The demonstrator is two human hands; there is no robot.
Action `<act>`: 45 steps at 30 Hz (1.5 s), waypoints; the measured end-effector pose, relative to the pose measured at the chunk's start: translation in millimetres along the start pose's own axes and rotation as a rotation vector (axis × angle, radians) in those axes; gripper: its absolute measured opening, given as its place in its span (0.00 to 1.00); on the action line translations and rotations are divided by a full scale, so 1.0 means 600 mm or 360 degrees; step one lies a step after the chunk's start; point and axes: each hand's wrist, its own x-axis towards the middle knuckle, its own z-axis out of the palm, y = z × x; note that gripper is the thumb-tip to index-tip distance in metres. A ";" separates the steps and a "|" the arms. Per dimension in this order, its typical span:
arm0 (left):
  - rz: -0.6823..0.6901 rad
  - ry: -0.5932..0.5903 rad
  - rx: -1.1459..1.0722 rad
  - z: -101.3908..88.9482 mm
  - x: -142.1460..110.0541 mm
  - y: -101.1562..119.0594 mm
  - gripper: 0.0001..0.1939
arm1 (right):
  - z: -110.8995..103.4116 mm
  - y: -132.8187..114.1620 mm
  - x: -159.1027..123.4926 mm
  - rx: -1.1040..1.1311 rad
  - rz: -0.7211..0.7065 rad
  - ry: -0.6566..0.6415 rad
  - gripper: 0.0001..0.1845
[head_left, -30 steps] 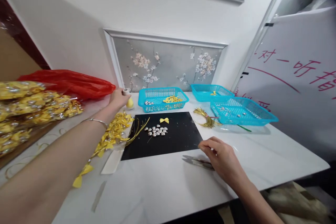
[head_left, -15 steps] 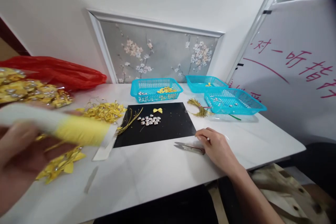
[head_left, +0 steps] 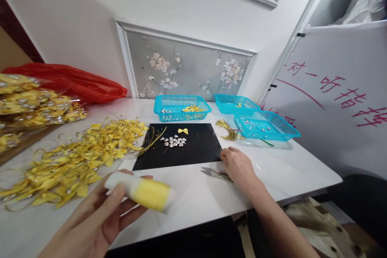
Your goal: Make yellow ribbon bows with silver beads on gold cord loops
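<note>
My left hand [head_left: 101, 213] is closed round a spool of yellow thread [head_left: 152, 194], a white tube with yellow winding, slightly blurred, held above the table's near edge. My right hand [head_left: 238, 166] rests at the right front corner of the black mat [head_left: 193, 151], thumb and fingertips pinched; what they pinch is too fine to make out. Small scissors [head_left: 214, 172] lie on the table beside and partly behind that hand. On the mat are a yellow ribbon bow [head_left: 183, 131], several silver heart-shaped beads [head_left: 174, 142] and some gold ties [head_left: 152, 141].
Yellow ribbon pieces with beads [head_left: 81, 159] heap on the left, near clear-bagged ones [head_left: 39, 100] and a red plastic bag [head_left: 66, 82]. Along the back stand blue baskets [head_left: 181, 117], [head_left: 267, 133]. A bundle of gold ties [head_left: 229, 131] lies right of the mat.
My left hand has moved right and down with the thread spool, uncovering the yellow heap. My right hand stays by the mat corner and the scissors. The view has shifted a little.
</note>
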 end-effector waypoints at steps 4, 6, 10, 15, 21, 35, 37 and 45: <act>-0.0228 -0.0173 -0.0003 0.018 -0.007 -0.018 0.09 | 0.003 0.001 0.010 0.0040 0.0005 -0.0020 0.09; -0.0230 -0.0199 0.0010 0.019 -0.005 -0.029 0.12 | 0.002 0.012 0.011 0.0124 -0.0003 -0.0003 0.09; -0.0188 -0.0301 0.0059 0.019 -0.003 -0.045 0.15 | -0.008 0.038 -0.007 0.0399 0.0025 0.0112 0.08; -0.0115 -0.0355 0.0138 0.046 -0.023 -0.044 0.14 | -0.024 0.017 -0.079 0.0937 -0.0019 0.0172 0.17; 0.0132 -0.0327 0.0309 0.068 -0.048 -0.040 0.15 | -0.036 -0.067 -0.140 0.1980 -0.0190 -0.0215 0.23; 0.0169 -0.0555 0.0457 0.049 -0.049 -0.048 0.19 | -0.013 -0.145 -0.150 0.2766 -0.0154 -0.0555 0.19; 0.0120 -0.0598 0.0409 0.045 -0.050 -0.049 0.17 | -0.004 -0.150 -0.154 0.2632 -0.0169 -0.0617 0.19; 0.0184 -0.0674 0.0615 0.018 -0.037 -0.054 0.16 | -0.024 -0.151 -0.144 0.1658 -0.0531 0.0347 0.06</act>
